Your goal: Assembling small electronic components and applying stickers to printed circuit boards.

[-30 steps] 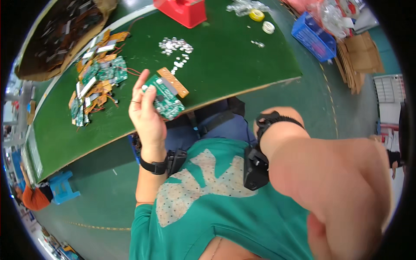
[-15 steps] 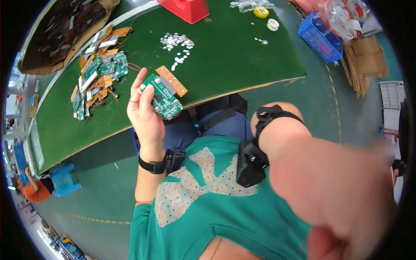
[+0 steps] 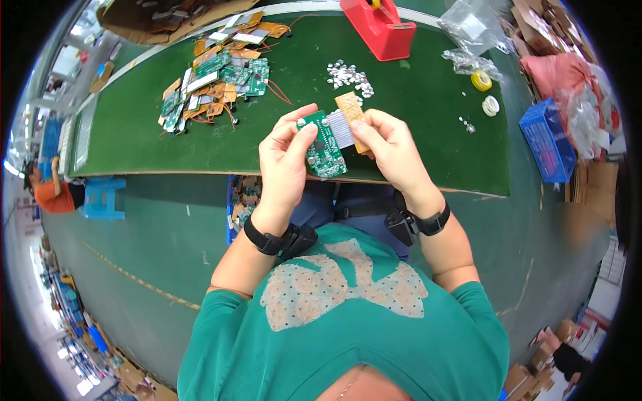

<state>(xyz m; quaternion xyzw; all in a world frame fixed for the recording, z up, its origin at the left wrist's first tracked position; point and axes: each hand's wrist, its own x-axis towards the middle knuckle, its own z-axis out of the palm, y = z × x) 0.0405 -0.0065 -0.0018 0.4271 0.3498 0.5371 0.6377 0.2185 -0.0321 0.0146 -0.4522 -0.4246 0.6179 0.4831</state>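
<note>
Both my hands hold one circuit board assembly over the table's near edge. My left hand (image 3: 286, 157) pinches the green circuit board (image 3: 324, 148) by its left side, thumb on the face. A grey ribbon cable (image 3: 340, 128) joins it to a narrow orange-brown board (image 3: 349, 110). That narrow board is gripped by my right hand (image 3: 391, 144), thumb on top and fingers partly hidden behind. Just beyond lies a scatter of small silvery-white pieces (image 3: 348, 77) on the green tabletop. To the left sits a pile of similar board assemblies (image 3: 221, 73) with red wires.
A red tape dispenser (image 3: 384, 30) stands at the far side. Right of it lie clear plastic bags, a yellow tape roll (image 3: 481, 80) and a white roll (image 3: 490, 105). A blue crate (image 3: 548, 140) stands off the right edge. Another blue bin (image 3: 235, 207) is below the near edge.
My right hand has come from near the camera to the table and taken hold of the narrow orange-brown board. The view has shifted, and the green board now stands more upright.
</note>
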